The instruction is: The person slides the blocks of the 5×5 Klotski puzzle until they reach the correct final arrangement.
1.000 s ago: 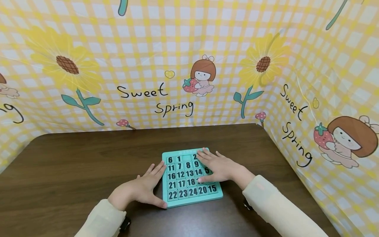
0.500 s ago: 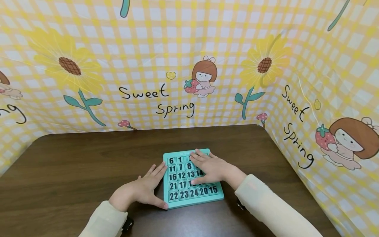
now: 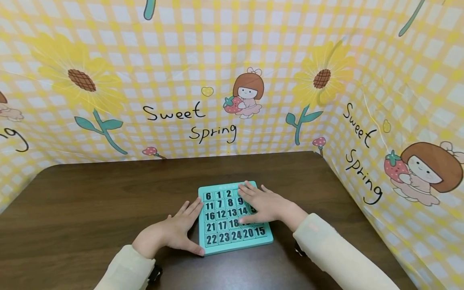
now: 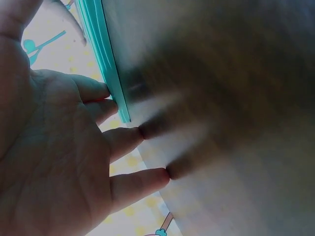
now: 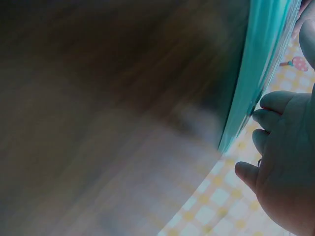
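Note:
A turquoise number sliding puzzle (image 3: 237,243) lies flat on the brown table in the head view. Its top row reads 6, 1, 2 from the left, and the spots beyond that are mostly under the right fingers. My left hand (image 3: 174,231) steadies the puzzle's left side, fingertips at the upper edge and thumb at the near corner. Over the upper right tiles lies my right hand (image 3: 266,203), fingers stretched out, its thumb by the 18 tile (image 3: 233,223). In the left wrist view, straight fingers touch the turquoise rim (image 4: 106,56). The right wrist view shows fingertips beside the opposite rim (image 5: 251,73).
The dark wood table (image 3: 108,197) spreads around the puzzle on all sides. A yellow checked cloth (image 3: 174,76) with flowers and printed words stands up along the back and right of the table. Both forearms wear cream sleeves (image 3: 338,251).
The 2 tile has slid one spot left, into the gap beside the 1. My right hand moved left over the tiles, then back a little right. My left hand stayed put.

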`<state>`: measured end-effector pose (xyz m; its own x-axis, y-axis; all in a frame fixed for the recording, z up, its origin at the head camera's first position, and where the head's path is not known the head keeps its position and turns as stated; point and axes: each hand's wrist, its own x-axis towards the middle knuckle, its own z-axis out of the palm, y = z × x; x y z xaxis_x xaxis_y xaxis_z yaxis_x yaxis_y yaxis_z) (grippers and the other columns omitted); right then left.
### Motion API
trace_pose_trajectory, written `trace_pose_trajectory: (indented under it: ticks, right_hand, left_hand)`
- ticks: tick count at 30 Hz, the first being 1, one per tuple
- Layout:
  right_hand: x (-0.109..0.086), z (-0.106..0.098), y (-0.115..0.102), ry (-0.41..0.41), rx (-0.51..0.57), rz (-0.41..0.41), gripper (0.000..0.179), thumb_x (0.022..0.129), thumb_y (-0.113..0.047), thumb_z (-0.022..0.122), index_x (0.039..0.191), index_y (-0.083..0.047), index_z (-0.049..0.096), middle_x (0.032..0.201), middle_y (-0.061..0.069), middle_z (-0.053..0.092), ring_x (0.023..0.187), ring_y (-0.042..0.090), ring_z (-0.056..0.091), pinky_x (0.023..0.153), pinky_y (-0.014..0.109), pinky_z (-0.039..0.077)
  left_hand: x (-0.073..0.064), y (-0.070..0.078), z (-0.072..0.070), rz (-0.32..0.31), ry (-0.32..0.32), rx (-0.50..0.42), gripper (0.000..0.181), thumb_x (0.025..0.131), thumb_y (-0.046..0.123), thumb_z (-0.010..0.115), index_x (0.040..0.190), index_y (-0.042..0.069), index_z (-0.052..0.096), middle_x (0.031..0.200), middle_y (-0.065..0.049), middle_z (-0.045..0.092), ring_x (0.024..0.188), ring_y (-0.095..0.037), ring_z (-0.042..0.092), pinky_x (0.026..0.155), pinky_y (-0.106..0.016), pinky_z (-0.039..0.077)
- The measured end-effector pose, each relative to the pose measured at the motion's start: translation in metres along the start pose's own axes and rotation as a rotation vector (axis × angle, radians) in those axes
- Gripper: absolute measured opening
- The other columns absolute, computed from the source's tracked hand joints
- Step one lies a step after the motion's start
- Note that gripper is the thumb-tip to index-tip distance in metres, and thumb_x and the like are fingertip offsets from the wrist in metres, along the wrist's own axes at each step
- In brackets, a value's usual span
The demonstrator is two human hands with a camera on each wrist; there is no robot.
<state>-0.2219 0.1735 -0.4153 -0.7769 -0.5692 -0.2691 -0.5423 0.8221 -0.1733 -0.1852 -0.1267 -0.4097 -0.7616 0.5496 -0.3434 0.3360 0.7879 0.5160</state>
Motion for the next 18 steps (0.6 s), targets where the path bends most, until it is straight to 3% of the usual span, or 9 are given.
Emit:
trace_pose_trajectory:
  ticks: [8,18]
  right_hand:
    - [-0.018,-0.002,0.018,0.046,0.056,0.03,0.094,0.093,-0.067,0.051,0.16,-0.012,0.014,0.169,0.004,0.006,0.157,0.024,-0.002,0.121,0.061,0.011]
    - [-0.023,0.005,0.025,0.051,0.069,0.052,0.095,0.093,-0.069,0.049,0.16,-0.012,0.015,0.169,0.004,0.007,0.157,0.024,-0.002,0.121,0.062,0.012]
  left_hand:
    - [-0.002,0.0,-0.002,-0.002,-0.006,-0.002,0.131,0.07,0.056,0.085,0.16,0.005,0.005,0.169,-0.011,-0.003,0.153,-0.045,-0.002,0.102,-0.085,0.011]
    - [0.0,0.0,-0.001,0.0,-0.005,0.004,0.132,0.069,0.057,0.085,0.16,0.005,0.005,0.169,-0.01,-0.002,0.153,-0.045,-0.001,0.102,-0.085,0.011]
